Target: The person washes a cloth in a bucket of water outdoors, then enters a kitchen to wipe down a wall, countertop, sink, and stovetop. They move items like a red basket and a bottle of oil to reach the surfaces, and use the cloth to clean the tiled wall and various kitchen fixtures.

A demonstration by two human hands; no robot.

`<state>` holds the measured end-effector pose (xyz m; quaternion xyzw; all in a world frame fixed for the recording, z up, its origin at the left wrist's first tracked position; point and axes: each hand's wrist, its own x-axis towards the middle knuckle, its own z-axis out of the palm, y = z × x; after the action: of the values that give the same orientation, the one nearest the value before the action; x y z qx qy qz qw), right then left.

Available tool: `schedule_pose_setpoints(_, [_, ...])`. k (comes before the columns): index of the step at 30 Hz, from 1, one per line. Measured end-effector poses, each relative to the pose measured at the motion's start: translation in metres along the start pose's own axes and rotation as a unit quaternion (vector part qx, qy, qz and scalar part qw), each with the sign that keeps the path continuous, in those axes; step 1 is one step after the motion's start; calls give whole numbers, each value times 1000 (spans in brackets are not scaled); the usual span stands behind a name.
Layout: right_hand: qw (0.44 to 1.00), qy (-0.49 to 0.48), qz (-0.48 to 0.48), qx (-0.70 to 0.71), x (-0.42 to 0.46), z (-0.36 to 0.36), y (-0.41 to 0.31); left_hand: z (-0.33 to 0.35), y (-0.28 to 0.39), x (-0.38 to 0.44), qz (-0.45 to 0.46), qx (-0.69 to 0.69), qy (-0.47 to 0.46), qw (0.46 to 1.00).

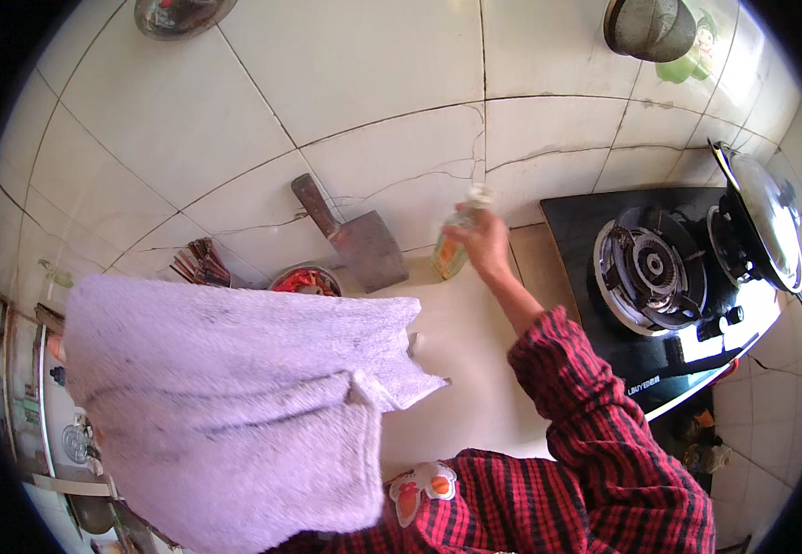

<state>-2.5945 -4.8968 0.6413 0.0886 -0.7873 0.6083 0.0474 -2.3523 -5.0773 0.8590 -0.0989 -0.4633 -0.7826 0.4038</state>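
My right hand [483, 242] grips a clear bottle [447, 260] with a pale cap and an orange label. It is blurred and tilted, above the counter near the tiled wall. A lilac towel [235, 388] fills the left side and covers much of the counter. Only a skin-coloured sliver, perhaps my left hand [55, 347], shows at the towel's left edge; how it holds the cloth is hidden. Left of the bottle, a cleaver [373, 253] leans on the wall, handle up.
Behind the towel are a round container [306, 280] with red contents and a bundle of chopsticks [201, 262]. At right, a black gas stove [574, 228] has a bare burner [652, 262] and a lidded wok [764, 215]. A dark metal vessel [650, 31] hangs on the wall.
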Motion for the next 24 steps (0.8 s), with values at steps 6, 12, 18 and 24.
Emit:
schedule_pose_setpoints(6, [972, -118, -153, -135, 13, 53, -37, 6, 2, -16, -15, -70, 2, 997])
schedule_pose_setpoints(12, [966, -89, -202, -136, -1, 58, -48, 7, 8, -29, -22, -144, 7, 989])
schedule_pose_setpoints(18, [970, -94, -164, -150, 10, 50, -41, 17, 18, -45, -24, -203, 3, 979])
schedule_pose_setpoints(24, [976, -99, -92, -168, -8, 44, -34, 20, 30, -62, -21, -229, 14, 973])
